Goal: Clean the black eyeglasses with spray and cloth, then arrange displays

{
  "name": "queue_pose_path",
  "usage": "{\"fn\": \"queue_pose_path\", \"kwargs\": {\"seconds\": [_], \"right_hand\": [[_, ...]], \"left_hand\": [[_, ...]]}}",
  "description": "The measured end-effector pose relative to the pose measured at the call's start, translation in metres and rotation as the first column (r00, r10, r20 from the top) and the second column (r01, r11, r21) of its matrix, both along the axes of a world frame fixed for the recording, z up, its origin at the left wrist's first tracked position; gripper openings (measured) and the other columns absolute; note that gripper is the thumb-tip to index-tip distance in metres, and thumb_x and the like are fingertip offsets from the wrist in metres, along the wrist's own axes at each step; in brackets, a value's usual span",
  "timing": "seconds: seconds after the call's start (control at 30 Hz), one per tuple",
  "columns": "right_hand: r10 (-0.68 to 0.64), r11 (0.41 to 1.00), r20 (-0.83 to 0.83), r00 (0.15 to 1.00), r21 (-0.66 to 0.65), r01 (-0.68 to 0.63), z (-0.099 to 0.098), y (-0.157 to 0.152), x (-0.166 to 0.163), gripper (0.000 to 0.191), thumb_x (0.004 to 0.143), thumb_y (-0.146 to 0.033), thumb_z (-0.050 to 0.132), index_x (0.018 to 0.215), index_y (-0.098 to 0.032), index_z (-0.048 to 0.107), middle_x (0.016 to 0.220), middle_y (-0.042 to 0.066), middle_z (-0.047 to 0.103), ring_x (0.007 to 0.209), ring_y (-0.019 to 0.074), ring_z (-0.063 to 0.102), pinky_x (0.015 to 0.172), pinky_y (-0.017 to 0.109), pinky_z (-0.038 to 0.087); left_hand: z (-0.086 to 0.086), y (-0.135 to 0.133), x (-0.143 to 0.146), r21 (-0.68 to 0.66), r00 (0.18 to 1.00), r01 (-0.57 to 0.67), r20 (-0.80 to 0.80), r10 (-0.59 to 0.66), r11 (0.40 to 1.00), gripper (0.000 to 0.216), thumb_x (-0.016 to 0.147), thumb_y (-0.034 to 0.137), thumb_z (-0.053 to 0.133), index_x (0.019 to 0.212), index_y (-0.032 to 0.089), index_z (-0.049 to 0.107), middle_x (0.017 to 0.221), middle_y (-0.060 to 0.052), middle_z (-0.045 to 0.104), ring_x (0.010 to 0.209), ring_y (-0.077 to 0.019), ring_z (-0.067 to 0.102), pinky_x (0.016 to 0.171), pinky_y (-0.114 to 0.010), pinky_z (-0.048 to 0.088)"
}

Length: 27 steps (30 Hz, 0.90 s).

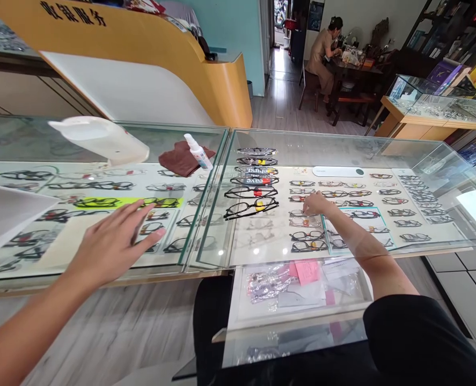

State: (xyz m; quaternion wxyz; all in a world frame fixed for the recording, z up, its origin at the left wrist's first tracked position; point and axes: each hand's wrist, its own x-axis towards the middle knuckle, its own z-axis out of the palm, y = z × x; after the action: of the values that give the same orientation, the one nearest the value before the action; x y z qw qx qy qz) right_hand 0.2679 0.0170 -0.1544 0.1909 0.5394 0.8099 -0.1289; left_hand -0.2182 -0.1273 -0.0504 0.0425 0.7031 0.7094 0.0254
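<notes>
My left hand (119,238) lies with its fingers spread on the glass top of the left display case, above rows of eyeglasses. Inside or over the right case, my right hand (317,203) has its fingers pinched together at a pair of eyeglasses (301,213) in a column of frames. Its fingertips are small in the view, so the grip shows only roughly. Between my hands, a column of dark eyeglasses (251,208) lies on the right case, several with red or yellow stickers. A white spray bottle (198,152) rests on a brown cloth (183,159) beyond my left hand.
A white plastic holder (104,140) and a white sheet (10,214) are at the left. Below the right case, an open drawer (298,311) holds plastic-wrapped items and a pink paper (307,272). Behind is a yellow counter (225,91); a person (324,56) sits at a far table.
</notes>
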Motion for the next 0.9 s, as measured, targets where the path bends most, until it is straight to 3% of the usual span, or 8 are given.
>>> {"fn": "queue_pose_path", "kwargs": {"seconds": [0.17,0.47,0.6,0.73,0.9], "right_hand": [[-0.024,0.998,0.015,1.0,0.066,0.023,-0.004,0.002,-0.001,0.02,0.098,-0.033,0.071,0.106,-0.026,0.087,0.109,0.012,0.084,0.111,0.0299,0.071,0.107,0.044,0.033],[-0.03,0.99,-0.014,0.999,0.139,0.031,-0.003,0.0,-0.003,0.021,0.099,-0.03,0.068,0.109,-0.027,0.086,0.117,0.01,0.084,0.112,0.0287,0.072,0.105,0.043,0.034],[-0.035,0.983,-0.047,0.998,0.181,0.043,0.004,-0.005,-0.005,0.033,0.101,-0.04,0.065,0.125,-0.025,0.081,0.123,0.012,0.082,0.118,0.0315,0.07,0.106,0.045,0.034],[-0.021,0.98,-0.093,0.995,0.197,0.039,0.0,-0.022,-0.007,0.039,0.108,-0.047,0.054,0.13,-0.026,0.078,0.132,0.011,0.079,0.122,0.0288,0.068,0.107,0.042,0.033],[-0.021,0.989,-0.081,0.997,0.147,0.032,-0.019,-0.059,0.0,0.037,0.106,-0.048,0.058,0.126,-0.026,0.08,0.128,0.011,0.08,0.121,0.0294,0.068,0.105,0.042,0.035]], "left_hand": [[0.0,0.0,0.0,0.016,1.0,0.005,0.008,-0.005,1.0,0.1,0.093,0.073,0.01,0.157,0.005,0.048,0.173,-0.023,0.039,0.162,-0.0401,0.035,0.127,-0.062,0.034],[0.001,0.0,0.001,0.009,1.0,0.003,0.011,-0.003,1.0,0.105,0.092,0.076,0.008,0.157,0.004,0.049,0.172,-0.024,0.04,0.161,-0.0407,0.036,0.126,-0.062,0.034],[0.0,0.0,0.0,0.004,1.0,0.003,0.01,-0.003,1.0,0.104,0.092,0.076,0.008,0.158,0.004,0.047,0.172,-0.023,0.039,0.162,-0.0398,0.035,0.126,-0.061,0.035],[-0.003,0.0,-0.003,0.03,1.0,-0.001,0.02,0.0,1.0,0.102,0.093,0.076,0.009,0.157,0.008,0.048,0.173,-0.022,0.04,0.162,-0.0385,0.035,0.127,-0.06,0.034],[-0.004,-0.001,-0.004,0.039,0.999,0.007,0.043,-0.009,0.999,0.1,0.094,0.077,0.014,0.156,0.007,0.051,0.17,-0.023,0.043,0.161,-0.04,0.036,0.127,-0.061,0.033]]}}
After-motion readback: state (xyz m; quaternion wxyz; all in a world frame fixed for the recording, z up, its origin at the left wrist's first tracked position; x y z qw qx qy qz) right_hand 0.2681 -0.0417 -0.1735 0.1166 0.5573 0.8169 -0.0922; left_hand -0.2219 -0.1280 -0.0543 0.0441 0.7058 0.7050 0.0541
